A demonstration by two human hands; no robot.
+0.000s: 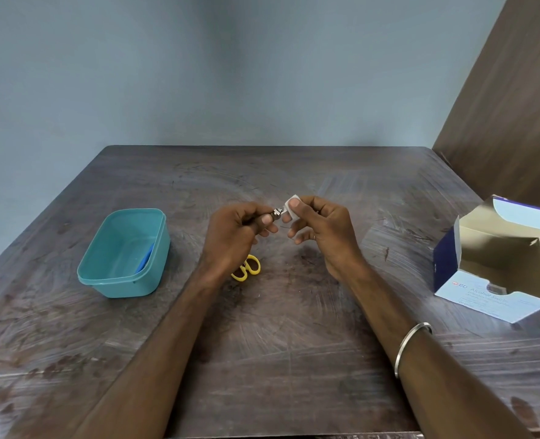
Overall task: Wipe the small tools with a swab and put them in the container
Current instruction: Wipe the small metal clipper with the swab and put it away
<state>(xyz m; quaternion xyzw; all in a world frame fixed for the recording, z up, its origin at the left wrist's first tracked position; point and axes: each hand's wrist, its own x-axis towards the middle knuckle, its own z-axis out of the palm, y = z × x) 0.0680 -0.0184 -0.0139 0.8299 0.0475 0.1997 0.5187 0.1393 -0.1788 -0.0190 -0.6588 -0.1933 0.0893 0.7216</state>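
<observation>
Above the middle of the table, my left hand (237, 229) grips a small metal tool (277, 212); only its shiny tip shows past my fingers. My right hand (319, 229) pinches a white swab (292, 208) between thumb and fingers, and the swab touches the tool's tip. A teal plastic container (126, 251) stands on the left with a blue item (145, 259) lying inside along its right wall. Yellow-handled scissors (247, 267) lie on the table under my left wrist, with their blades hidden.
An open blue and white alcohol swab box (497, 264) sits at the right edge of the dark wooden table (278, 343). A brown panel rises behind it on the right. A blue wall stands behind the table's far edge.
</observation>
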